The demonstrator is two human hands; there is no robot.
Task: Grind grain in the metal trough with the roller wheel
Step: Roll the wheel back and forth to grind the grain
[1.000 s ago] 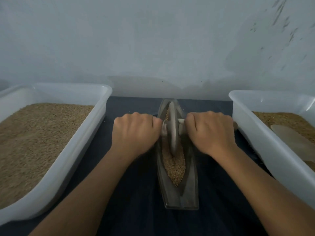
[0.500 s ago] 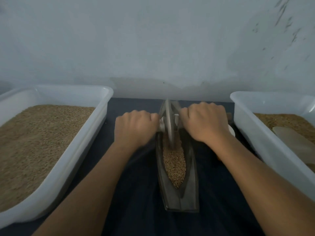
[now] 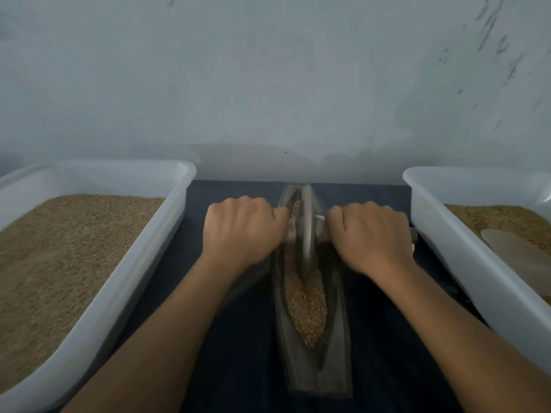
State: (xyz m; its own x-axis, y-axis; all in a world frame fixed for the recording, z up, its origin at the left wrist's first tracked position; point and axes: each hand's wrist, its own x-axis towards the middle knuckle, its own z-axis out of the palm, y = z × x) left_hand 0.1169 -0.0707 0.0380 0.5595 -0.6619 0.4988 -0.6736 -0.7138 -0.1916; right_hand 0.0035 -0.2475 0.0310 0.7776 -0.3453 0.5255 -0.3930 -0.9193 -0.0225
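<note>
Now roller wheel [image 3: 307,231] nearer along trough [image 3: 334,371] than before, left hand [image 3: 243,234] and right hand [image 3: 369,236] gripping its axle.

- The axle handles of the roller wheel [image 3: 306,231] were almost wholly covered: the left hand [image 3: 243,231] and the right hand [image 3: 371,235] were closed over them, and only short pale stubs showed beside the disc.
- The fingers curled under both fists and could not be seen.
- The wheel's lower rim was buried in the grain [image 3: 305,302], and its disc looked smeared.
- The left tub [image 3: 98,296] was cut by the left and bottom edges.
- The right tub [image 3: 465,257] ran off the right edge, as did a pale flat object [image 3: 518,257] lying on its grain, too cropped to identify.
- The counter [image 3: 238,368] near edge lay outside the picture.
</note>
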